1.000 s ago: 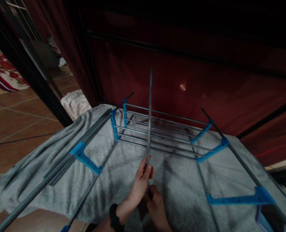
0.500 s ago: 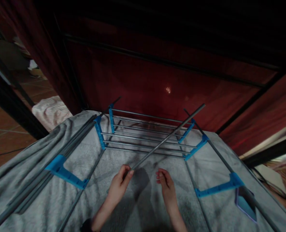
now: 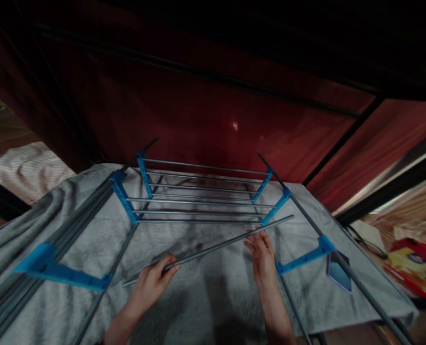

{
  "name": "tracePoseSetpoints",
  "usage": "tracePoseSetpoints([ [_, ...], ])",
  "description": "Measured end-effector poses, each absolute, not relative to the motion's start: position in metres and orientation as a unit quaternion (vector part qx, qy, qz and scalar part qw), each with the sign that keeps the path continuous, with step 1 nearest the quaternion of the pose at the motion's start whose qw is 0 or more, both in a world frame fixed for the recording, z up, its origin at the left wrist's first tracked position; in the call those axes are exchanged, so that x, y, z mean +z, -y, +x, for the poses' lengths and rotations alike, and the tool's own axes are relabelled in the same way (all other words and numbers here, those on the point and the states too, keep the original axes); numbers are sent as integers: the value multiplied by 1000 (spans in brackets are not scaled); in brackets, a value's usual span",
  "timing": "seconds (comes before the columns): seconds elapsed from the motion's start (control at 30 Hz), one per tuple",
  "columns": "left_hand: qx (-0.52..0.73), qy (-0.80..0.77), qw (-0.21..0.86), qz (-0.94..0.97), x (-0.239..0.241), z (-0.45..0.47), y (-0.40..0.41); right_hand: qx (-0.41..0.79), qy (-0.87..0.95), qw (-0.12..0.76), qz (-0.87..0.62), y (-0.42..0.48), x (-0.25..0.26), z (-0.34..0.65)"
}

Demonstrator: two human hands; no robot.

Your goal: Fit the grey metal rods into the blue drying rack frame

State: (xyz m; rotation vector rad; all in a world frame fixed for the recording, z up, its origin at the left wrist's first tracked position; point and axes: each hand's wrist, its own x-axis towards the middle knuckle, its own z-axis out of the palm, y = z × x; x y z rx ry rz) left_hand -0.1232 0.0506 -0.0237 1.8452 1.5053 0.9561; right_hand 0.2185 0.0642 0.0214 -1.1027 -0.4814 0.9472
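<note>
My left hand (image 3: 155, 280) is closed around a thin grey metal rod (image 3: 213, 248), whose near end sticks out past the wrist side. The rod slants up to the right, above the blanket. Close to its far part is my right hand (image 3: 262, 251), fingers stretched and apart at the rod; whether they touch it is hard to tell. Beyond both hands stands a rack frame of grey tubes with blue plastic brackets. Cross rods (image 3: 202, 201) span its far brackets. The nearer left bracket (image 3: 62, 268) and nearer right bracket (image 3: 306, 256) have no rod between them.
A grey blanket (image 3: 184, 306) lies under the frame. Several loose tubes (image 3: 79, 225) rest along the left side. A phone (image 3: 339, 274) lies by the right tube. Dark red panels (image 3: 198, 129) rise behind, and a red and yellow package (image 3: 414, 268) is at far right.
The rod has swung down from a steep slant to a flatter one. My right hand has moved up to it, and my left hand now grips farther from its near end. The view has shifted.
</note>
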Motion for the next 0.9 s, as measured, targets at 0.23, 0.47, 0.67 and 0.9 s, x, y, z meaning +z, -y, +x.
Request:
tracePoseSetpoints([
  [0.23,287,-574,291,710,-27,-135,-64,432,188,728,-499,-75,10,243],
  [0.47,300,-562,181,749,-26,-151,-82,423,171,745,-487,-83,2,265],
  [0.67,292,-570,104,761,-19,-165,-96,434,123,761,-466,-85,-11,293],
  [0.9,322,-644,29,693,-17,-164,-101,426,92,751,-496,-84,-22,296],
])
